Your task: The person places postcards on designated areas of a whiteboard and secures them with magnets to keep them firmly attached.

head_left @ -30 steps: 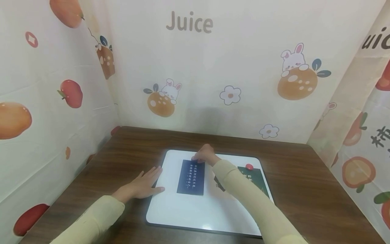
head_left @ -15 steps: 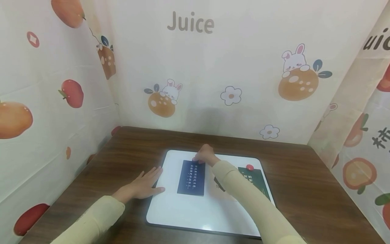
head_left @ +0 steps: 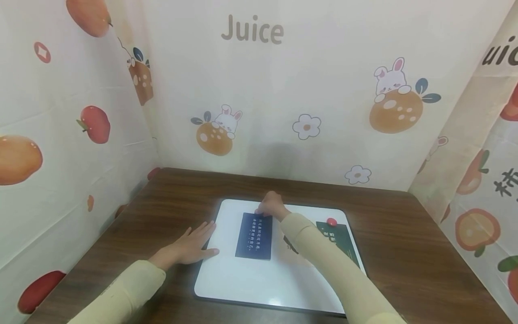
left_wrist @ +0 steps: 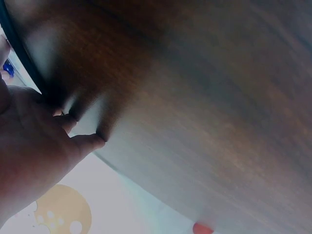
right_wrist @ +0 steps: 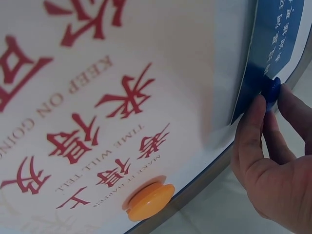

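Note:
A blue card with white writing [head_left: 254, 236] lies on the left half of a whiteboard [head_left: 234, 281]. At the card's far edge, my right hand [head_left: 273, 206] pinches a round blue magnet [right_wrist: 271, 91] between thumb and fingers; the right wrist view shows it against the card's edge. My left hand [head_left: 190, 245] has its fingers spread and rests at the board's left edge, thumb over the white surface. In the left wrist view these fingers reach past the dark frame onto the wood.
Beside the blue card is a beige card with red characters [right_wrist: 97, 87], an orange magnet [right_wrist: 152, 201] at its edge; my right sleeve covers much of it. A green card [head_left: 344, 238] under a red magnet [head_left: 332, 222] lies farther right. Fruit-printed curtains [head_left: 259, 90] surround the brown table [head_left: 408, 252].

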Tool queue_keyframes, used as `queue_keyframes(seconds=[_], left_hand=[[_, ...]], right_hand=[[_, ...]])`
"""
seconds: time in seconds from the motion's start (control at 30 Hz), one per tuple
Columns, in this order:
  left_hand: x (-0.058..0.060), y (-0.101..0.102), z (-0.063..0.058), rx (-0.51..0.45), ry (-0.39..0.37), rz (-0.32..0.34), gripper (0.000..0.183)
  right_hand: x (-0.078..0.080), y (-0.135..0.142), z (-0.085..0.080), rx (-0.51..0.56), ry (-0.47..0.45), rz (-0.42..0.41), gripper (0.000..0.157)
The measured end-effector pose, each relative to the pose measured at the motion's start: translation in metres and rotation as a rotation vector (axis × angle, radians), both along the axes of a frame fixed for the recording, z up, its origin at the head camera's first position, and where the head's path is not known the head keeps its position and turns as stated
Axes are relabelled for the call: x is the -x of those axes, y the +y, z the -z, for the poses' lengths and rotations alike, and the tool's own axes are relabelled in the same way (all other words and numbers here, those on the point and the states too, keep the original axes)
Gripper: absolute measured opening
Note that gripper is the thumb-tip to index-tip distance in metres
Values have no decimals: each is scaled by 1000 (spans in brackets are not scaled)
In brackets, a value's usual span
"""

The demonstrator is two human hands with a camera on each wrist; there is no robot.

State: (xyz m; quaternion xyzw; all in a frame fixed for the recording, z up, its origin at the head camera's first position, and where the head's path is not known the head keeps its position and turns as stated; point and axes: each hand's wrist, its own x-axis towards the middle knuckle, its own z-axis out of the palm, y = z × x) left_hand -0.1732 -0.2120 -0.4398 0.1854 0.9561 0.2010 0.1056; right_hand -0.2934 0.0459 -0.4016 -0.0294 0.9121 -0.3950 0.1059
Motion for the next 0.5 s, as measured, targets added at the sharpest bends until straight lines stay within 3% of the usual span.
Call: queue_keyframes(seconds=[0.5], left_hand=[[2,0,3,12,4,2,85]], right_hand=[[-3,-5,-1,-85,66,-53,14]])
